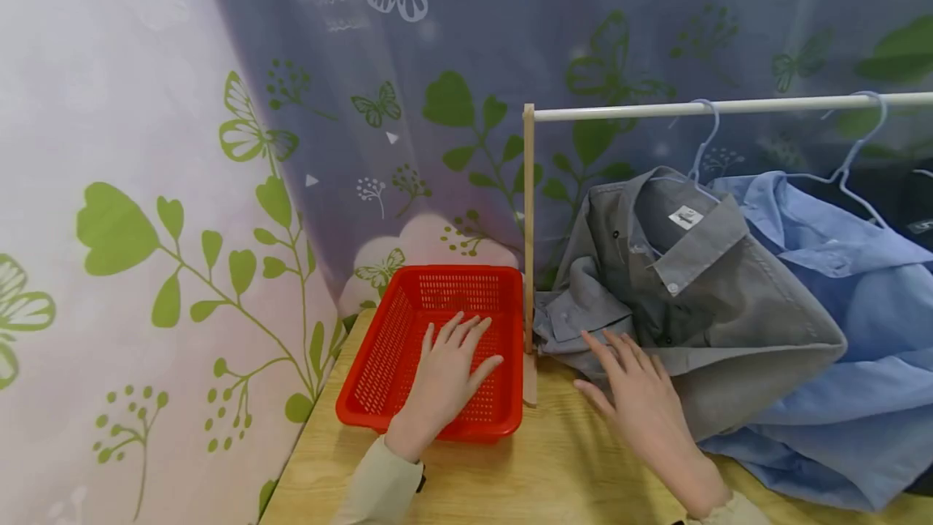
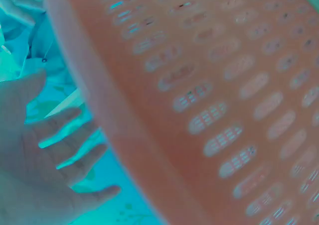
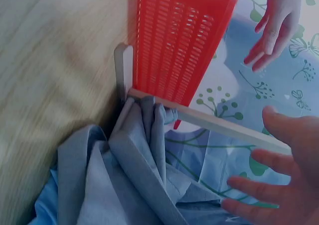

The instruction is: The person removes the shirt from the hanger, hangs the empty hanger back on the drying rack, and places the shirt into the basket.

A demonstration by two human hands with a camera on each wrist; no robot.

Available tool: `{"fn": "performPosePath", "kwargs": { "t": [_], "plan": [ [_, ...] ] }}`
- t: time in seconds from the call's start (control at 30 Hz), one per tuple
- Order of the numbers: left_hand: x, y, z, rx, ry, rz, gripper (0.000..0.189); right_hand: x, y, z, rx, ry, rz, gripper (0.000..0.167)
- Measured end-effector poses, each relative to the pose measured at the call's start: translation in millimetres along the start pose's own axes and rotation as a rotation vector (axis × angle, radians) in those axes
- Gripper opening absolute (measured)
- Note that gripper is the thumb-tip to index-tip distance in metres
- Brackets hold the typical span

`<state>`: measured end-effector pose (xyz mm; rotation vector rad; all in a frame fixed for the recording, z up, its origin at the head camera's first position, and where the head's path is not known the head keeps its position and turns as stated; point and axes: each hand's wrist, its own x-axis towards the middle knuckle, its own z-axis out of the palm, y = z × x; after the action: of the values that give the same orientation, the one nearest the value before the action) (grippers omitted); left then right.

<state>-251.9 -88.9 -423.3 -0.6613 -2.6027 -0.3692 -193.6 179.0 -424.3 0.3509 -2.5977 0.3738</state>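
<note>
My left hand [image 1: 446, 371] hovers over the red plastic basket [image 1: 348, 403], fingers spread and holding nothing. In the left wrist view the basket's slotted wall [image 2: 164, 135] fills most of the frame, with the left hand [image 2: 50, 145] beside its rim. My right hand [image 1: 645, 403], fingers extended, is in front of the grey shirt [image 1: 758, 322], which hangs crumpled on a light blue hanger [image 1: 705, 144]. In the right wrist view the right hand [image 3: 284, 175] is apart from the bunched grey cloth [image 3: 134, 160] and holds nothing.
A wooden upright [image 1: 530, 225] carries a white rail [image 1: 619, 113] just right of the basket. A blue shirt [image 1: 860, 290] hangs beside the grey one, dark clothing [image 1: 920, 209] farther right. The wooden table [image 1: 568, 460] meets a patterned curtain [image 1: 291, 144].
</note>
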Motion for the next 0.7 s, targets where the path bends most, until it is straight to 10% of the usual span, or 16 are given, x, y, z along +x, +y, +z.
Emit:
{"fn": "performPosePath", "kwargs": {
  "t": [0.33,0.7],
  "plan": [
    [20.8,-7.0,-23.0,0.019,0.204,0.088,0.015,10.8,12.0,-28.9,0.024,0.230,-0.044,0.018],
    [54.8,-7.1,-37.7,-0.004,0.247,0.091,0.016,35.3,31.0,-99.0,0.031,0.548,-0.151,0.029]
  ]
}}
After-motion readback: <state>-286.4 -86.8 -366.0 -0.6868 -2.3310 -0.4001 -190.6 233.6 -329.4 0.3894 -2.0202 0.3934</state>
